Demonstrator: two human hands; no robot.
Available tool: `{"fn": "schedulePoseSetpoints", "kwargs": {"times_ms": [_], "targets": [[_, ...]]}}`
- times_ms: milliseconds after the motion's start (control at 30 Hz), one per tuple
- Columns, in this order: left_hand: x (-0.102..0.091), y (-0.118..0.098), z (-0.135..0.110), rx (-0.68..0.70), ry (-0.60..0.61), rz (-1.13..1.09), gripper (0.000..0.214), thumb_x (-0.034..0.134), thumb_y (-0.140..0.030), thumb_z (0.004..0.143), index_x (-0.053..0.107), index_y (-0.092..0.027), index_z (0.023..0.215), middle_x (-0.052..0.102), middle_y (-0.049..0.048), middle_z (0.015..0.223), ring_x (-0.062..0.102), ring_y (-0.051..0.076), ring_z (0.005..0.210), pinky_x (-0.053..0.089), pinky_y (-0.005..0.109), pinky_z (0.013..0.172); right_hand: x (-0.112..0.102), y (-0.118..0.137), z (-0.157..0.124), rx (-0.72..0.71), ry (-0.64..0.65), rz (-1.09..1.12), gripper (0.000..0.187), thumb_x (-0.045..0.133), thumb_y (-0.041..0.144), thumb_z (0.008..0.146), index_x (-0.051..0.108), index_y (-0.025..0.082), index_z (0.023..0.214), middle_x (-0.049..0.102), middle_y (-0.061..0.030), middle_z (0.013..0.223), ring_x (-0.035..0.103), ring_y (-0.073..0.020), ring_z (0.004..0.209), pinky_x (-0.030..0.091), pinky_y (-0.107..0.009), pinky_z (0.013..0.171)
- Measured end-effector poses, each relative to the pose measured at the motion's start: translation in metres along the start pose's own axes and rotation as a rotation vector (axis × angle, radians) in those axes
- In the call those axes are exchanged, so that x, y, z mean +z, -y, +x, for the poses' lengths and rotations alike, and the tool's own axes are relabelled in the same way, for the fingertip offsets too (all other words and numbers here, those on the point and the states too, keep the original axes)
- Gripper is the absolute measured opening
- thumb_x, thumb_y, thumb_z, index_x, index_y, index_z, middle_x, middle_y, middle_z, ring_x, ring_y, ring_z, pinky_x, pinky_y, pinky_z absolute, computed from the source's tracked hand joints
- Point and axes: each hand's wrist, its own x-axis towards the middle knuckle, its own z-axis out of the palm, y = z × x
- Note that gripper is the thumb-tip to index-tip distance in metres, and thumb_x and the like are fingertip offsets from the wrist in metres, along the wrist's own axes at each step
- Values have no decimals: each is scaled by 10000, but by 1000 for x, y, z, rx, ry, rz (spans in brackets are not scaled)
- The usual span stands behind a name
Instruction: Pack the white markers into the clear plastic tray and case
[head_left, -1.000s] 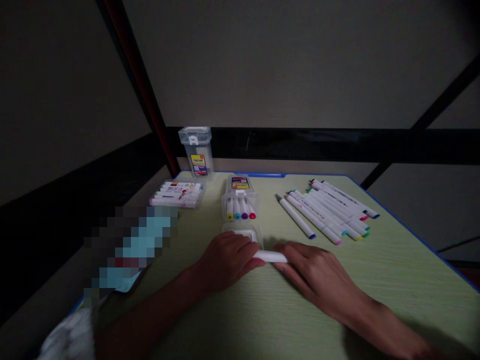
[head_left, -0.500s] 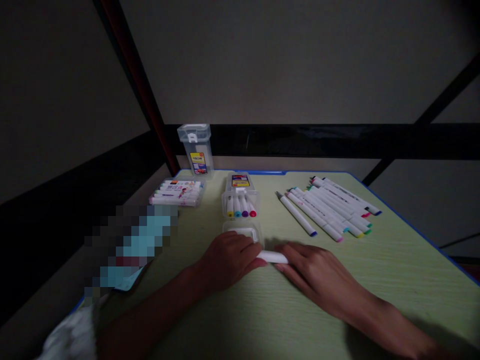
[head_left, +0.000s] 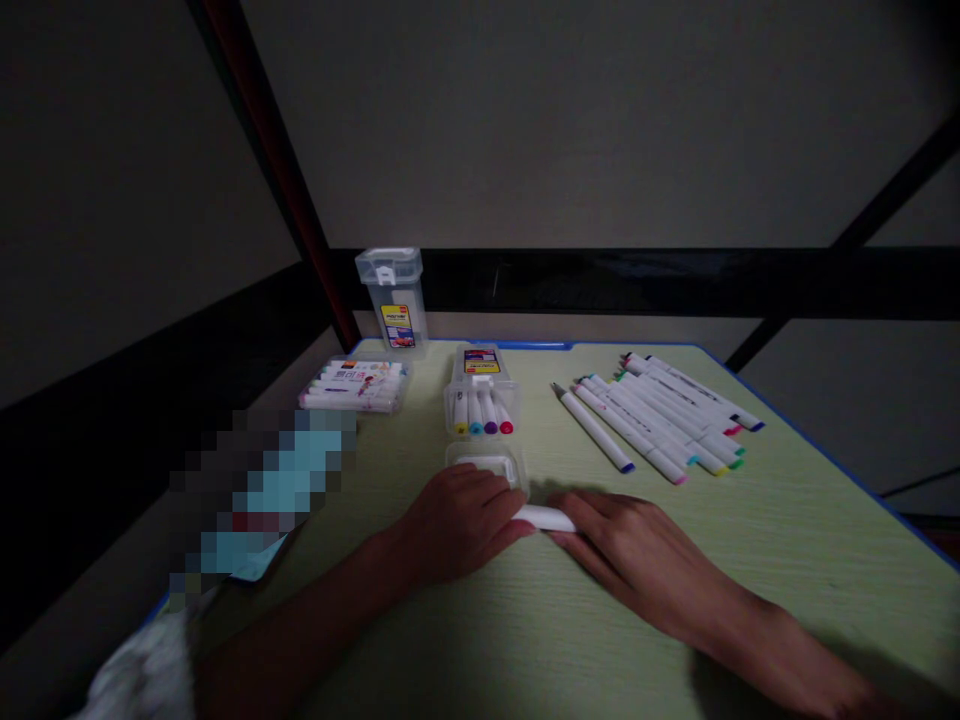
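Observation:
A white marker (head_left: 550, 518) lies level between my two hands near the front middle of the table. My left hand (head_left: 469, 520) is closed around its left end, and my right hand (head_left: 622, 535) grips the right end; both ends are hidden by fingers. Just behind my left hand is the open lid (head_left: 487, 455) of a clear plastic marker case (head_left: 480, 368) lying on its side. Several markers (head_left: 484, 412) with yellow, teal, purple and red ends show inside that case.
Several loose white markers (head_left: 660, 415) lie on the right of the pale green table (head_left: 787, 560). A tall clear case (head_left: 394, 300) stands at the back left. In front of it lies a flat pack of markers (head_left: 356, 385). A blurred light-blue object (head_left: 262, 550) sits at the left edge.
Both hands keep their hold on the marker and have hardly moved. The cases and loose markers stay where they were.

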Motion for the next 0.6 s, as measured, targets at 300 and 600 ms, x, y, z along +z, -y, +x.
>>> {"fn": "schedulePoseSetpoints", "kwargs": {"times_ms": [300, 600], "targets": [[0, 1, -1, 4, -56, 33, 356, 287, -312, 942, 559, -133, 798, 554, 16, 643, 499, 138, 566, 405, 271, 562, -1, -1, 0, -2, -31, 13, 227, 332, 317, 929, 495, 182, 846, 582, -31, 752, 582, -179, 648, 429, -304, 575], [2, 2, -1, 2, -69, 68, 340, 265, -308, 947, 550, -127, 907, 550, 33, 709, 528, 142, 632, 433, 262, 573, -1, -1, 0, 4, -62, 3, 237, 328, 331, 930, 471, 189, 806, 566, -24, 723, 569, -177, 631, 414, -299, 559]]}}
